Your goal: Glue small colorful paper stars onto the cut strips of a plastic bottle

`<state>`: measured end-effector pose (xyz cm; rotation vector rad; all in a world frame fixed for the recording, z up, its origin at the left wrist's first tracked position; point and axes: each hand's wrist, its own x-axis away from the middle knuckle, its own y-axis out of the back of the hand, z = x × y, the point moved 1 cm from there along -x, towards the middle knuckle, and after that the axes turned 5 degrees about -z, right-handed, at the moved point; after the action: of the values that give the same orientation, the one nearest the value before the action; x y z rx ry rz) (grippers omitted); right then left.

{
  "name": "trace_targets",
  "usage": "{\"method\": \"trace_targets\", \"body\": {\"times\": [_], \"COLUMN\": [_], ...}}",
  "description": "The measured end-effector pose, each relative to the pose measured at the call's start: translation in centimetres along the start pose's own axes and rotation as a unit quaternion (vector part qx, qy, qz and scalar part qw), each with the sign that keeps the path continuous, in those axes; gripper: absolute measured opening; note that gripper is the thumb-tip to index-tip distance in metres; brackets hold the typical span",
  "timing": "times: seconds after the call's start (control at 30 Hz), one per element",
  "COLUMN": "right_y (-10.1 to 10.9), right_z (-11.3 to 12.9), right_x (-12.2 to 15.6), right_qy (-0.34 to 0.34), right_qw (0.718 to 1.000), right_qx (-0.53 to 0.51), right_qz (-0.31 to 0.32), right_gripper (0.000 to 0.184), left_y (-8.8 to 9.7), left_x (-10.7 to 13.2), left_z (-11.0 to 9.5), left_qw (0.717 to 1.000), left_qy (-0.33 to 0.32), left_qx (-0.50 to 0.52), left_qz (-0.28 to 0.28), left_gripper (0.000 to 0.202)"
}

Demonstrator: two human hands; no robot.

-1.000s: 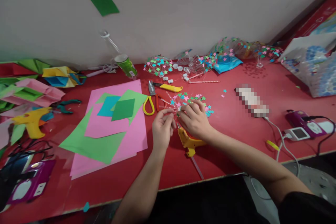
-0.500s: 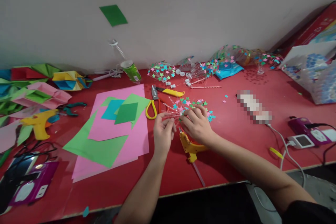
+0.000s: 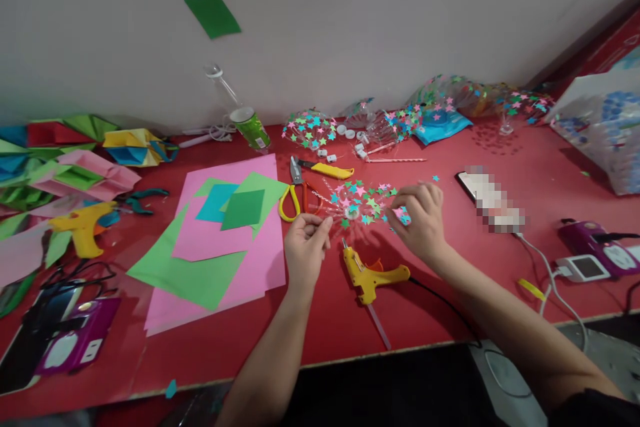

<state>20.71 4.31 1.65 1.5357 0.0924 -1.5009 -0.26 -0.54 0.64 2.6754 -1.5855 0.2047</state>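
A clear plastic piece cut into strips and dotted with small coloured paper stars (image 3: pixel 360 203) lies on the red table (image 3: pixel 430 280). My left hand (image 3: pixel 306 247) is closed in a pinch on one clear strip at its left side. My right hand (image 3: pixel 419 217) rests curled at the piece's right edge, fingertips pinched among the stars; I cannot make out what they hold. A yellow glue gun (image 3: pixel 371 273) lies just in front of the piece, between my two hands.
Pink, green and blue paper sheets (image 3: pixel 220 240) lie left. Yellow-handled scissors (image 3: pixel 290 197) and a yellow cutter (image 3: pixel 327 171) are behind. Folded paper shapes (image 3: pixel 75 167) and a second glue gun (image 3: pixel 83 227) sit far left. A phone (image 3: pixel 493 203), chargers and cables are right.
My right hand has moved right, off the centre of the star piece to its right edge, uncovering the glue gun. My left hand stays pinched at the left side.
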Motion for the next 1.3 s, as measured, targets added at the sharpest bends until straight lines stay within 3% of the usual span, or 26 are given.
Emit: {"method": "trace_targets", "body": {"times": [0.17, 0.4, 0.63, 0.77, 0.87, 1.0, 1.1, 1.3], "right_y": [-0.2, -0.8, -0.6, -0.6, -0.5, -0.6, -0.9, -1.0], "right_z": [-3.0, -3.3, -3.7, -3.5, -3.0, -2.5, -2.3, -2.0], "right_x": [0.3, 1.1, 1.8, 1.8, 1.9, 2.1, 2.3, 2.4], "right_qy": [-0.061, -0.095, -0.127, -0.145, -0.152, -0.169, -0.176, -0.15], "right_qw": [0.998, 0.992, 0.985, 0.976, 0.969, 0.96, 0.954, 0.956], "right_qx": [-0.015, -0.078, -0.101, -0.136, -0.161, -0.179, -0.197, -0.203], "right_qz": [-0.004, 0.025, 0.055, 0.085, 0.111, 0.133, 0.143, 0.152], "right_gripper": [0.012, 0.013, 0.014, 0.014, 0.018, 0.019, 0.021, 0.021], "left_y": [0.6, 1.0, 1.4, 1.4, 1.5, 2.0, 2.6, 2.5], "left_x": [-0.3, -0.7, -0.4, -0.6, -0.3, 0.4, 0.5, 0.1], "left_z": [-0.4, -0.4, -1.3, -1.6, -1.7, -1.0, 0.1, 1.6], "left_qw": [0.998, 0.996, 0.983, 0.981, 0.961, 0.909, 0.916, 0.956], "left_qy": [-0.041, -0.078, -0.157, -0.14, -0.201, -0.291, -0.268, -0.139], "left_qx": [-0.034, -0.022, -0.093, -0.133, -0.189, -0.298, -0.299, -0.256], "left_qz": [-0.035, -0.027, -0.02, -0.005, -0.012, -0.023, -0.013, 0.019], "left_gripper": [0.023, 0.023, 0.048, 0.028, 0.022, 0.037, 0.044, 0.046]}}
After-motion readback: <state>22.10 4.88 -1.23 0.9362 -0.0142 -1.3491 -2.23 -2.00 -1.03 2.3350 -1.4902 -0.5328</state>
